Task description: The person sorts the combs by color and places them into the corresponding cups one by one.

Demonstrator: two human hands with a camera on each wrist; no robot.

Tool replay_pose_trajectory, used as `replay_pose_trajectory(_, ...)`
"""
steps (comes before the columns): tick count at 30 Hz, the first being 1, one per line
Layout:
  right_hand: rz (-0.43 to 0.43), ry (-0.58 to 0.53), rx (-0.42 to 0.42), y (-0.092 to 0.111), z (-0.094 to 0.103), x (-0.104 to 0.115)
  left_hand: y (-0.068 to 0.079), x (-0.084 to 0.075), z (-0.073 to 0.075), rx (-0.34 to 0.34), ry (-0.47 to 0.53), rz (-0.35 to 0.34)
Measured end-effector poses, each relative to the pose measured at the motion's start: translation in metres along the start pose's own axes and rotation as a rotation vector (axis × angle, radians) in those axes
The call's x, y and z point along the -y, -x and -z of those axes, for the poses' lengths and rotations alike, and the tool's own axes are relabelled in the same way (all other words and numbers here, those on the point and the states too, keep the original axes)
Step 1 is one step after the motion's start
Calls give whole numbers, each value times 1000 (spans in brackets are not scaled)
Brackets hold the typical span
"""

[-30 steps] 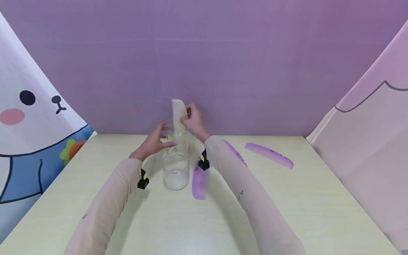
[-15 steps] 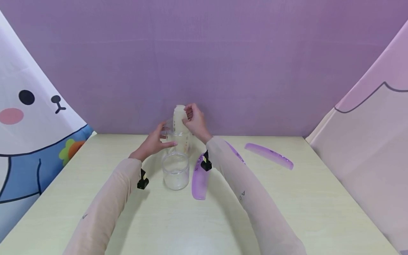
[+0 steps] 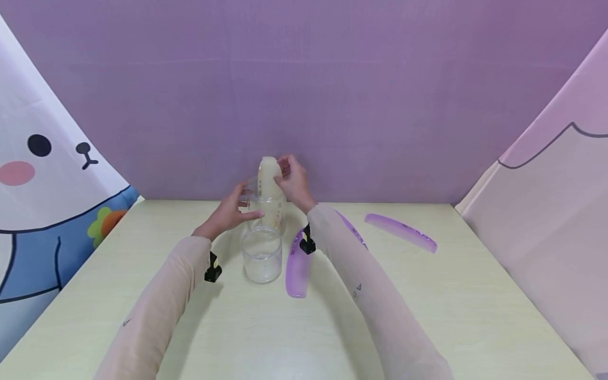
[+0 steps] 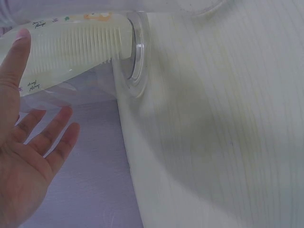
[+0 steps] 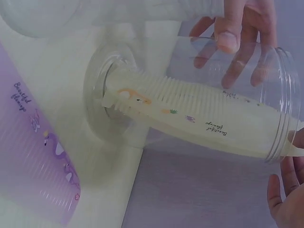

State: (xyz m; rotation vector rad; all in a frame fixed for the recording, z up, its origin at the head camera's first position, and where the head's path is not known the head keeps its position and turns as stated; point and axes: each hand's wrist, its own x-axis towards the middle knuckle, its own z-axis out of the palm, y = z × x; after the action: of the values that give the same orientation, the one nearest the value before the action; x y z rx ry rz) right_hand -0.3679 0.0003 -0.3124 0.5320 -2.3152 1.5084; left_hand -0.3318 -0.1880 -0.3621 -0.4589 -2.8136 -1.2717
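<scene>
Just left of centre in the head view, a cream comb (image 3: 269,178) leans inside a clear jar (image 3: 254,205), its upper end above the rim. The right hand (image 3: 295,186) pinches it there; the left hand's grip (image 3: 229,212) is curled round the jar, thumb in front. Lower down, a second clear jar (image 3: 263,270) stands on the desk (image 3: 237,338) beside a purple comb (image 3: 297,272), while another purple comb (image 3: 401,232) lies toward the right.
</scene>
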Motion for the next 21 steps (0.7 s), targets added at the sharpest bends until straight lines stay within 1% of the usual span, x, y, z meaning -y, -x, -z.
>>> replay_pose_trajectory(7, -11, 13, -16, -3, 0, -5, 2, -4, 0, 3, 0, 9)
replay_pose_trajectory(14, -23, 12, -17, -4, 0, -3, 0, -1, 1, -2, -6, 1)
replay_pose_trajectory(21, -45, -13, -1, -4, 0, -3, 0, -2, 2, 9, -11, 29)
